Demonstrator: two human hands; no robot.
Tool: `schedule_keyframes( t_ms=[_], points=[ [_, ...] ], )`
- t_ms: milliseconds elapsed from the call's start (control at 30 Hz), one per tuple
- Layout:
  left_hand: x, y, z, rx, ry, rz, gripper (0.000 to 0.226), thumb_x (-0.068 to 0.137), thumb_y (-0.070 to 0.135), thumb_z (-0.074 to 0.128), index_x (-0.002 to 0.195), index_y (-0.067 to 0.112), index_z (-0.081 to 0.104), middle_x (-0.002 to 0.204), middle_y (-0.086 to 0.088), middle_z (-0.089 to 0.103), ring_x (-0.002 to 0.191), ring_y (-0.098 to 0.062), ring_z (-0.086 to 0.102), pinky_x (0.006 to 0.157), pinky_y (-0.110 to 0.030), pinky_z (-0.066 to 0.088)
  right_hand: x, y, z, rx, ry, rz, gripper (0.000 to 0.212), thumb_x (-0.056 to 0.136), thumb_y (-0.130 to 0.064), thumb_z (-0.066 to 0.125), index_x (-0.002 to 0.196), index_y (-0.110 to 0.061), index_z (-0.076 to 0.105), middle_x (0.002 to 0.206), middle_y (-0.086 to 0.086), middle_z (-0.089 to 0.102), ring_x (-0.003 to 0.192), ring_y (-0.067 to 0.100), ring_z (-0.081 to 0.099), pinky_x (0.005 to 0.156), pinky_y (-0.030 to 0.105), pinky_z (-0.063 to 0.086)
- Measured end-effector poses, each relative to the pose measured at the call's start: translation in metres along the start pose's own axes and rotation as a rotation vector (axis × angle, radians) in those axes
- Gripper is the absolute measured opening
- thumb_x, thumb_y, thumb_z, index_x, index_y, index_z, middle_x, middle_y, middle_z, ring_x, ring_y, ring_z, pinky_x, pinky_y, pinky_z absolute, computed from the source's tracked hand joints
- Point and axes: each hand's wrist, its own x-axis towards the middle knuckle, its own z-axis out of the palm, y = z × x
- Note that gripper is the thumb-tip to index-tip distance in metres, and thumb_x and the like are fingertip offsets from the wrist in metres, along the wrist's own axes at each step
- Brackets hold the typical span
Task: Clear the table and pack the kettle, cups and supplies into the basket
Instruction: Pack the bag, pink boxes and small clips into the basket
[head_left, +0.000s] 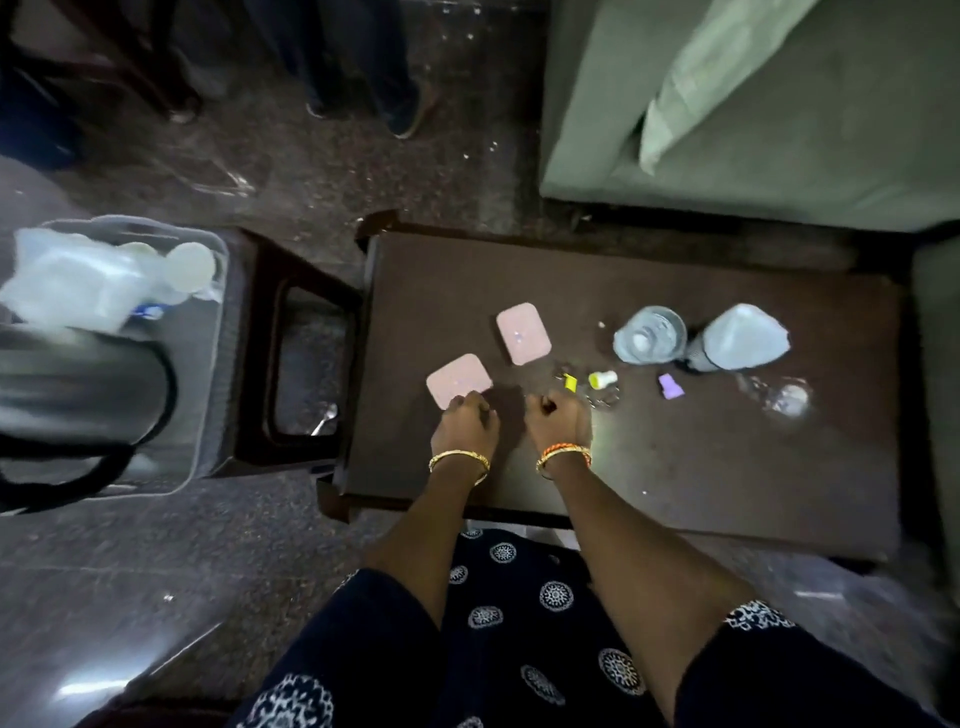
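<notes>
Both hands curl on the table (675, 467): left hand (464, 427) pinches a pink coaster's (458, 379) edge, right hand (558, 418) looks fisted (contents unclear). Beyond lie glasses (649, 334); far left, the basket (208, 364) already holds the kettle (78, 395).

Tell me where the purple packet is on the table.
In the head view, the purple packet lies on the right half of the table, just in front of the water glass and right of the small yellow-capped item.

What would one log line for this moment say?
left hand touches pink coaster | right hand curled beside it | kettle in basket | glass on table
</notes>
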Motion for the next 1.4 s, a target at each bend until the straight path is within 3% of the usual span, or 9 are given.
schedule_keyframes(
  t_ms=[133, 333, 433, 600, 867, 1067, 1167, 1267, 1400],
  points=[
    [-0.007, 0.032, 0.042, 0.045, -0.084, 0.038, 0.027, 0.087, 0.021, 0.054, 0.11, 0.007, 0.056, 0.123, -0.016, 0.052, 0.114, -0.035, 0.051, 0.088, -0.041, 0.047, 0.015, 0.051, -0.039, 0.096, 0.086, 0.073, 0.022, 0.085, -0.019, 0.058, 0.069, -0.004, 0.059, 0.074, 0.023, 0.066, 0.072, 0.039, 0.058, 0.061, 0.033, 0.041],
    [0.011, 0.057, 0.067, -0.046, -0.016, -0.038, 0.026, 0.084, 0.019, 0.057, 0.107, 0.006, 0.058, 0.117, -0.018, 0.057, 0.11, -0.036, 0.054, 0.09, -0.04, 0.046, 0.067, 0.085, -0.07, 0.17, 0.081, 0.204, 0.007, 0.085, -0.016, 0.053, 0.085, -0.011, 0.059, 0.095, 0.022, 0.068, 0.087, 0.043, 0.062, 0.075, 0.041, 0.049],
    [0.026, 0.061, 0.082, -0.02, -0.078, 0.023, 0.021, 0.085, 0.018, 0.058, 0.102, 0.005, 0.06, 0.11, -0.019, 0.063, 0.106, -0.036, 0.058, 0.089, -0.039, 0.048, 0.094, 0.1, -0.075, 0.17, 0.156, 0.27, 0.031, 0.084, -0.007, 0.051, 0.113, -0.006, 0.061, 0.115, 0.021, 0.065, 0.099, 0.042, 0.061, 0.086, 0.041, 0.047],
    [0.05, 0.086, 0.119, 0.11, -0.061, 0.235, 0.032, 0.087, 0.022, 0.055, 0.117, 0.012, 0.057, 0.123, -0.012, 0.054, 0.114, -0.031, 0.052, 0.089, -0.042, 0.049, 0.126, 0.137, -0.072, 0.064, 0.222, 0.374, 0.028, 0.081, -0.011, 0.057, 0.105, 0.002, 0.054, 0.113, 0.026, 0.056, 0.104, 0.041, 0.054, 0.083, 0.041, 0.044],
    [0.088, 0.115, 0.156, 0.397, -0.138, 0.255, 0.036, 0.09, 0.023, 0.051, 0.126, 0.018, 0.053, 0.13, -0.01, 0.046, 0.121, -0.029, 0.046, 0.091, -0.043, 0.049, 0.149, 0.151, -0.058, 0.03, 0.143, 0.199, 0.024, 0.082, -0.02, 0.062, 0.105, -0.01, 0.062, 0.112, 0.019, 0.053, 0.093, 0.038, 0.06, 0.083, 0.04, 0.049],
    [0.065, 0.102, 0.16, 0.192, -0.196, 0.118, 0.042, 0.086, 0.022, 0.058, 0.127, 0.017, 0.052, 0.134, -0.01, 0.044, 0.113, -0.035, 0.055, 0.089, -0.044, 0.049, 0.133, 0.143, -0.044, 0.025, -0.028, 0.171, 0.016, 0.082, -0.013, 0.063, 0.096, -0.005, 0.063, 0.104, 0.022, 0.057, 0.091, 0.038, 0.06, 0.084, 0.035, 0.047],
    [0.05, 0.088, 0.146, 0.051, -0.047, 0.105, 0.04, 0.086, 0.022, 0.058, 0.124, 0.012, 0.053, 0.13, -0.013, 0.046, 0.112, -0.034, 0.053, 0.087, -0.042, 0.049, 0.12, 0.127, -0.042, -0.043, 0.008, 0.22, 0.028, 0.079, -0.02, 0.065, 0.102, -0.005, 0.063, 0.106, 0.022, 0.059, 0.099, 0.038, 0.056, 0.085, 0.037, 0.045],
    [0.043, 0.071, 0.117, -0.098, 0.321, 0.094, 0.023, 0.086, 0.017, 0.058, 0.106, 0.006, 0.06, 0.111, -0.017, 0.053, 0.1, -0.035, 0.057, 0.078, -0.039, 0.048, 0.112, 0.088, -0.039, 0.017, 0.094, 0.163, 0.022, 0.077, -0.021, 0.065, 0.093, -0.006, 0.065, 0.098, 0.019, 0.064, 0.093, 0.036, 0.059, 0.078, 0.034, 0.046],
    [0.054, 0.032, 0.071, -0.197, 0.658, -0.177, 0.038, 0.082, 0.017, 0.062, 0.117, 0.003, 0.054, 0.119, -0.023, 0.049, 0.108, -0.038, 0.049, 0.089, -0.041, 0.043, 0.111, 0.025, -0.015, 0.168, 0.0, -0.058, 0.012, 0.079, -0.011, 0.061, 0.086, -0.007, 0.069, 0.084, 0.017, 0.071, 0.083, 0.033, 0.065, 0.078, 0.035, 0.05]
  ],
)
